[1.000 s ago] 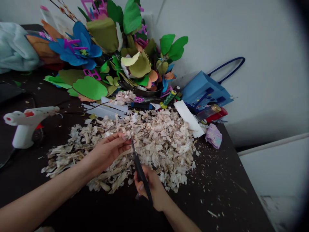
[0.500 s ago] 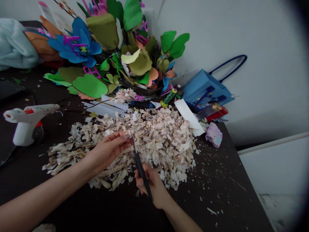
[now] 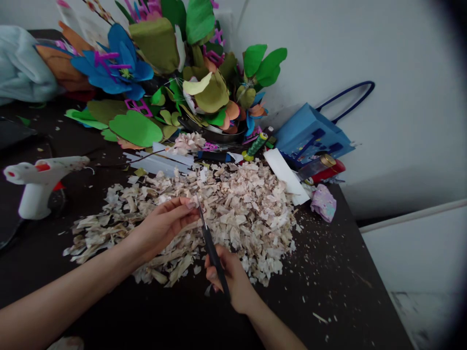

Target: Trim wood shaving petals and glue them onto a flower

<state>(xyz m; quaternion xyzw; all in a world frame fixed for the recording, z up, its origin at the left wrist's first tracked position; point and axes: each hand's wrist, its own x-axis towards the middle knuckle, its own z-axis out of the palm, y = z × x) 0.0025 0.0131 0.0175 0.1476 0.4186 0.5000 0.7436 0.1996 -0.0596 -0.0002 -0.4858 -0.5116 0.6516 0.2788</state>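
My left hand [image 3: 170, 218] pinches a small pale scrap, which looks like a dried petal [image 3: 193, 201], between thumb and fingertips. In my right hand [image 3: 229, 277] is a pair of black-handled scissors [image 3: 209, 245], gripped by the handles. The narrow blades point away from me and touch or nearly touch the scrap; whether they are parted is too fine to make out. Beneath both hands spreads a wide heap of beige and pinkish dry flakes [image 3: 237, 218], lying loose on the dark table [image 3: 175, 316].
A white glue gun [image 3: 34, 187] stands at the left. Artificial flowers and green leaves [image 3: 136, 129] fill the back. Behind the heap lie translucent glue sticks [image 3: 164, 165] and a green thread spool [image 3: 257, 146]. A blue bag [image 3: 314, 131] leans by the wall, near a crumpled purple wad [image 3: 323, 203].
Hardly anything differs. Both hands keep their places, with the scrap and the scissor blades still together; the view has shifted very slightly.
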